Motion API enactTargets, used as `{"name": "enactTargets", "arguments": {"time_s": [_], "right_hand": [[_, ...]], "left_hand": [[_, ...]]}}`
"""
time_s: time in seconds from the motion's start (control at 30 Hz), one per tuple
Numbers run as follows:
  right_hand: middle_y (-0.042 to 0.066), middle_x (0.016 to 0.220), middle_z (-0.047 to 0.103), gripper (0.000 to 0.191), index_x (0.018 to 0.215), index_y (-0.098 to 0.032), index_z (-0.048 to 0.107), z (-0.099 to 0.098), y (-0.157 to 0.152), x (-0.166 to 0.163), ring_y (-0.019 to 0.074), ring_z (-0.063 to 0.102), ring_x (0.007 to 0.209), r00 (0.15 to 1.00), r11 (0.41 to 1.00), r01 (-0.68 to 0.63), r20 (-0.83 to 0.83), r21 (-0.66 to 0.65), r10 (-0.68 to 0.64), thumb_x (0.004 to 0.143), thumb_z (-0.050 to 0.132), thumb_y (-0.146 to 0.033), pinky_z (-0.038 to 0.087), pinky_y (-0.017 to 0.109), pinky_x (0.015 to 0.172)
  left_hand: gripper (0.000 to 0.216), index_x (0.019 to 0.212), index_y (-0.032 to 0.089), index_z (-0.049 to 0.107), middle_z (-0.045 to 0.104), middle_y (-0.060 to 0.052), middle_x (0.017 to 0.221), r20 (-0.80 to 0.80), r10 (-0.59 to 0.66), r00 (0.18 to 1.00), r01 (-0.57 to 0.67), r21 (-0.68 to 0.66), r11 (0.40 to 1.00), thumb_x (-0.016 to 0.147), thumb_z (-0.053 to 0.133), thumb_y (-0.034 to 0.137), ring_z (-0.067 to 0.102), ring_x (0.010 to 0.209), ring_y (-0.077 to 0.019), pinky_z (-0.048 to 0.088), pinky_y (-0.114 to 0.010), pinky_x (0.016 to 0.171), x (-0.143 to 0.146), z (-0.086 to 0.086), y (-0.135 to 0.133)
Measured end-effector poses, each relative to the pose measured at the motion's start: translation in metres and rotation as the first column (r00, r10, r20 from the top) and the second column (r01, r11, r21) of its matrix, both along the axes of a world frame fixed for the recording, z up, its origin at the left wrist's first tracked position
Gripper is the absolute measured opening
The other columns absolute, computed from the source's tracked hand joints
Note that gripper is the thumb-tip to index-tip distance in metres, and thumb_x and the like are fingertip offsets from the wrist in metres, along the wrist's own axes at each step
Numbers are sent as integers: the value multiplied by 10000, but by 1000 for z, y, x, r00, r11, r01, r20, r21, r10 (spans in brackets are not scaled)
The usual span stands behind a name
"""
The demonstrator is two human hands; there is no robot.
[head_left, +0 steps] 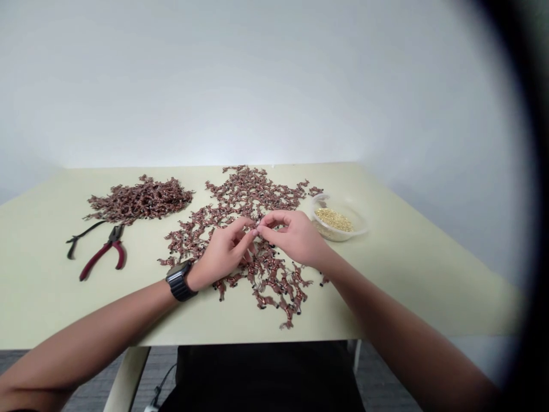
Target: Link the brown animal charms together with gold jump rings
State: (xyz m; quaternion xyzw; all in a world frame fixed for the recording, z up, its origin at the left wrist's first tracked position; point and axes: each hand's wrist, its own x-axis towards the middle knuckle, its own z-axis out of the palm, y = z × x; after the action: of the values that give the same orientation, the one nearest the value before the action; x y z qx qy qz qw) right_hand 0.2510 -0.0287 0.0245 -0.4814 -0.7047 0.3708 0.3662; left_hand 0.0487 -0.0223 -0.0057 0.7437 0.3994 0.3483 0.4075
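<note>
My left hand (225, 249), with a black watch on its wrist, and my right hand (295, 234) meet above a wide scatter of small brown charms (240, 200) on the pale table (412, 252). Both hands pinch at the same spot, fingertips touching. Whatever sits between the fingertips is too small to make out. More brown charms lie under and around both hands, reaching toward the table's front edge.
A second heap of brown charms (139, 200) lies at the back left. Red-handled pliers (105, 252) and a black-handled tool (81, 236) rest to the left. A clear bowl (338, 220) of small gold pieces stands right of my hands.
</note>
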Motion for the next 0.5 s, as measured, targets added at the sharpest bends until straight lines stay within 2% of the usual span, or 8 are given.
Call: {"name": "enactTargets", "arguments": {"time_s": [0.13,0.23,0.33,0.5], "right_hand": [[32,826,707,225,879,-195,736,-3,3,0,128,563,623,998,1000,-18,-54,-22,17,905,629,-391,435,263,567],[40,857,722,220,879,-193,731,-5,5,-1,151,619,690,997,1000,-10,-80,-15,9,898,638,-391,492,278,630],[38,863,726,208,876,-197,725,-5,5,-1,159,634,720,997,1000,8,-75,4,-8,898,634,-382,511,289,668],[27,822,716,195,846,-196,728,-5,5,-2,153,604,703,1000,1000,11,-3,27,-11,898,617,-348,485,290,661]], "left_hand": [[244,1038,234,565,657,13,688,-95,11,995,-3,89,996,1032,461,456,606,514,-123,452,-226,496,-2,3,1],[208,1062,229,546,593,26,652,-153,-7,988,29,146,989,1039,448,411,536,524,-124,409,-240,522,-2,3,3],[205,1098,228,546,579,16,688,-136,-5,991,26,151,988,1025,474,406,520,564,-135,391,-252,534,-1,-1,3],[191,1019,217,561,498,34,648,-73,27,997,-16,140,990,995,528,404,437,547,-120,336,-242,520,0,-7,4]]}}
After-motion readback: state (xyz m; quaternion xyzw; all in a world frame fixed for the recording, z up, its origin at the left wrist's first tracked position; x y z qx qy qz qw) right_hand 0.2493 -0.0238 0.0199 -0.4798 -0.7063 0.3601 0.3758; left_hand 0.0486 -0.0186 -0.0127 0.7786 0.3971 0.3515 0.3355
